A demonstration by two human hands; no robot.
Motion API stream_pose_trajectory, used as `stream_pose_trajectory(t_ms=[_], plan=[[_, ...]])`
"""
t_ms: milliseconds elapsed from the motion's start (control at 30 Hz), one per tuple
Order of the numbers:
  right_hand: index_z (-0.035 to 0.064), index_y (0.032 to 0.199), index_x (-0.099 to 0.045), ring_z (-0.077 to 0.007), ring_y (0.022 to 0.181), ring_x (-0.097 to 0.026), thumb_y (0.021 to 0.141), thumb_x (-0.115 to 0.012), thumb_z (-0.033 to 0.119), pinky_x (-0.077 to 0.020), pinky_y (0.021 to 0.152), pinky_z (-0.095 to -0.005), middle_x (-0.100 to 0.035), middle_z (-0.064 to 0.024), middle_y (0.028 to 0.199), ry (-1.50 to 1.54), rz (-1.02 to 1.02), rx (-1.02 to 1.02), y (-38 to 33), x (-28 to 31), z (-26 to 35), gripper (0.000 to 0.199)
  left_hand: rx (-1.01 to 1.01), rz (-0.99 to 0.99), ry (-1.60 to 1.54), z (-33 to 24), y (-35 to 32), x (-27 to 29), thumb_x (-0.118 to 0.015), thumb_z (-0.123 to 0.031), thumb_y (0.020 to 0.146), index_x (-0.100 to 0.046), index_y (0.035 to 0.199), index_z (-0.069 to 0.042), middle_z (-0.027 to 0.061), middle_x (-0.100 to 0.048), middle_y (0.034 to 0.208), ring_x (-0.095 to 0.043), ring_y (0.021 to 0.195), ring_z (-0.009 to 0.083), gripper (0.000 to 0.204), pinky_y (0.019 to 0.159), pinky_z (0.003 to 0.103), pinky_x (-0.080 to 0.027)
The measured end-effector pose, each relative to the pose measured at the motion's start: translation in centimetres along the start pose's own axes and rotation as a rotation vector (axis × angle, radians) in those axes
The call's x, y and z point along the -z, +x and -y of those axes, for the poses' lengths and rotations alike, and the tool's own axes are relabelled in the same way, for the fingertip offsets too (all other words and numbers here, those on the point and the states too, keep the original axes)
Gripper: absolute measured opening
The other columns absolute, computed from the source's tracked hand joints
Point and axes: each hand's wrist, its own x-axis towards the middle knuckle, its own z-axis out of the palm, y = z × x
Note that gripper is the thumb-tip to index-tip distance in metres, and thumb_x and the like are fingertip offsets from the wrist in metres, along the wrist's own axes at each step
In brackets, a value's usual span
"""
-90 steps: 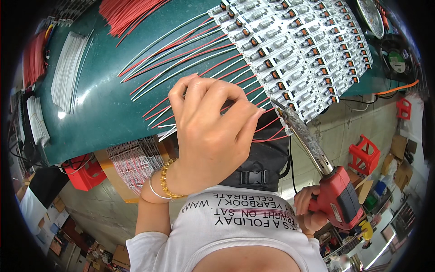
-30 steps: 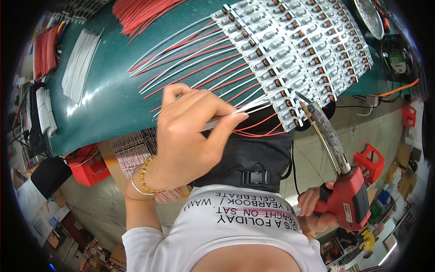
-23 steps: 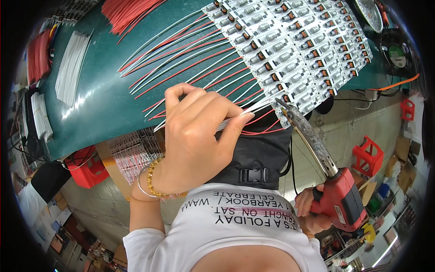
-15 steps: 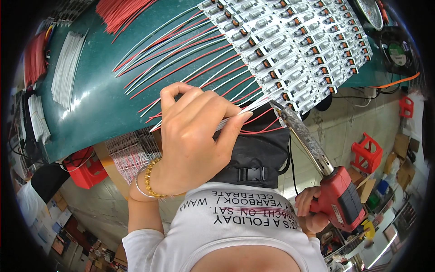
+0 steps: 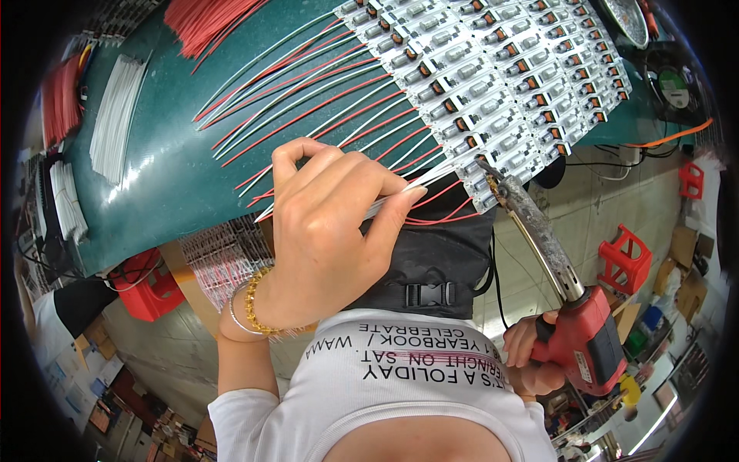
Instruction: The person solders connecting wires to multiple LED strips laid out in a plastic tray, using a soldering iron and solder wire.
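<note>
My left hand [image 5: 331, 219] pinches a small bunch of white wires [image 5: 433, 175] between thumb and forefinger. Their free ends reach over the near edge of a panel of small white circuit boards [image 5: 500, 119], each with metal parts and an orange-and-black component. In my right hand [image 5: 527, 358] is a red soldering gun [image 5: 591, 343], its dirty metal barrel slanting up to the left. The soldering tip [image 5: 483, 165] is at a board by the wire ends; contact is hard to make out. Red and white wires [image 5: 308, 127] fan leftward from the panel's left edge.
On the green table [image 5: 185, 185] lie a red wire bundle [image 5: 208, 23] and a white wire bundle [image 5: 117, 119]. A metal dish [image 5: 625, 23] and a dark spool [image 5: 674, 88] are at the far right. Red stools [image 5: 625, 260] stand on the floor.
The soldering tip has moved slightly up and to the right, further over the board. My left hand stays nearly in place with the white wires.
</note>
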Motion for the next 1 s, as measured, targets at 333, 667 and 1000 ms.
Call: stream_pose_trajectory(t_ms=[333,667,1000], plan=[[-0.0007,0.113,-0.043,-0.0134,0.037,-0.042,0.069,-0.067,0.063,-0.0351,0.041,-0.0267,-0.045,-0.0002,0.047,-0.004,-0.034,0.03,-1.1,0.6,0.0,0.08,0.036,0.01,-0.004,-1.0,-0.8,-0.1,-0.074,-0.007,0.07,-0.06,0.065,-0.009,-0.0004,-0.056,0.059,-0.048,0.058,0.0175,0.015,0.075,0.036,-0.033],[-0.0015,0.11,-0.045,-0.0124,0.036,-0.038,0.069,-0.067,0.063,-0.0326,0.04,-0.0259,-0.044,-0.0002,0.046,-0.142,-0.149,-0.089,-1.9,0.2,-0.4,0.079,0.016,0.014,0.013,-0.9,-1.2,-0.4,-0.075,-0.007,0.07,-0.058,0.064,-0.008,0.0,-0.056,0.06,-0.05,0.059,0.0185,0.018,0.075,0.037,-0.033],[-0.0021,0.113,-0.044,-0.0122,0.037,-0.041,0.07,-0.066,0.063,-0.0329,0.04,-0.0255,-0.044,0.0001,0.046,-0.046,0.0,0.047,-1.5,1.1,-0.5,0.081,0.009,0.014,0.027,-0.8,-1.2,-0.5,-0.075,-0.007,0.07,-0.057,0.064,-0.008,0.0002,-0.057,0.06,-0.05,0.059,0.0186,0.018,0.075,0.037,-0.033]])
